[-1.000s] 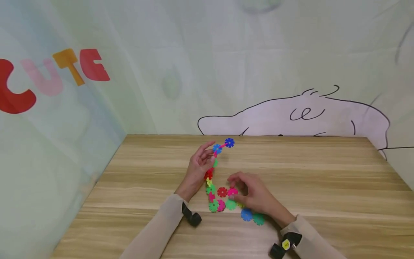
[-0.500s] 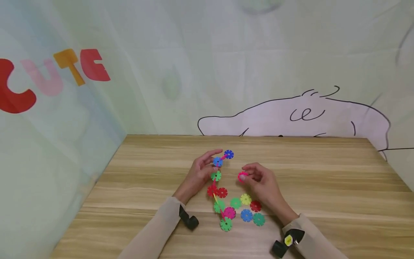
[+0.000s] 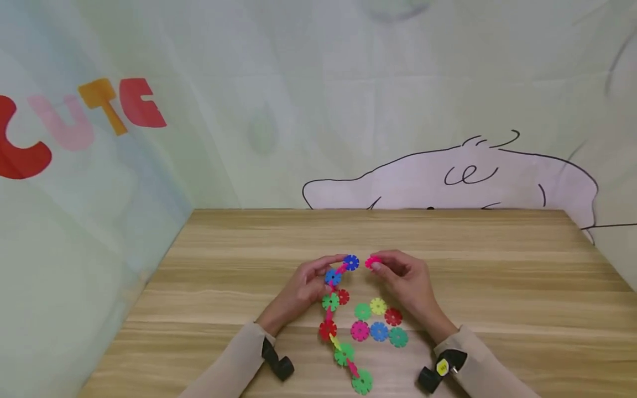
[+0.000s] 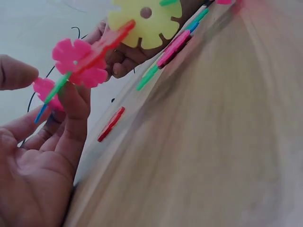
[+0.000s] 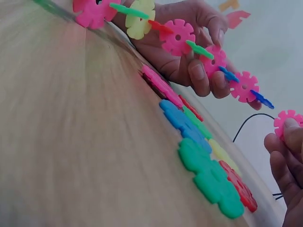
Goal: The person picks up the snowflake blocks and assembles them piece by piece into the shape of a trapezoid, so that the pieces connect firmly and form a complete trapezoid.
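Observation:
A chain of interlocking snowflake discs [image 3: 328,330] in pink, red, yellow, green and blue runs down from my left hand [image 3: 301,284]. Finger and thumb of that hand pinch the chain near its upper part, at a pink disc [image 5: 214,60] and the green one beside it. The chain ends at the top in a dark blue disc [image 3: 351,262], close to the left index fingertip. My right hand [image 3: 409,279] pinches a loose pink disc [image 3: 372,262] between thumb and fingers. A small gap separates it from the dark blue disc, slots facing.
Several loose discs lie flat on the wooden table [image 3: 239,249] below the hands: red [image 3: 393,317], yellow [image 3: 378,305], light green [image 3: 363,312], pink [image 3: 360,330], blue [image 3: 379,331] and teal [image 3: 398,337]. Another red disc [image 3: 343,297] lies behind the chain.
My right hand has lifted the pink disc from the table and brought it beside the chain's dark blue end. My left hand has drawn the chain nearer to me.

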Tool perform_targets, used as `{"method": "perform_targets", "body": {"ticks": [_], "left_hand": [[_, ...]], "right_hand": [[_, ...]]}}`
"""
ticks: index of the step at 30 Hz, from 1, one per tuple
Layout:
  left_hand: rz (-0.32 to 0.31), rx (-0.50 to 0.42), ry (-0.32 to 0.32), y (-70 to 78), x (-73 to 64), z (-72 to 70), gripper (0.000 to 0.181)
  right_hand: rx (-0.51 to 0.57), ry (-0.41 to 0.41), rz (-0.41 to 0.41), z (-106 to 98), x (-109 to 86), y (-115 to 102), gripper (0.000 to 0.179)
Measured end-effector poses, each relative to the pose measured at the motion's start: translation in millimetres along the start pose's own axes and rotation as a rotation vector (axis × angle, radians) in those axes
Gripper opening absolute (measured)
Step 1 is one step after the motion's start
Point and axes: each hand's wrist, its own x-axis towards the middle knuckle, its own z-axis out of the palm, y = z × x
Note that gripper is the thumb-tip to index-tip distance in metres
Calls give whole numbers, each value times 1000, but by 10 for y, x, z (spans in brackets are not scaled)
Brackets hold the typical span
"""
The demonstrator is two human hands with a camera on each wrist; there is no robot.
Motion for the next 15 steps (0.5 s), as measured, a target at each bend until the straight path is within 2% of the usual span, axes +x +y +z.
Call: {"method": "perform_targets", "body": {"ticks": [5,15], "left_hand": [[4,-47,-53,-31,8,-19,69],[8,12,-76,-41,18,-22,66]], "right_hand": [[21,-56,-43,19,-15,0,23],[21,-78,-73,37,-25,18,20]]}}
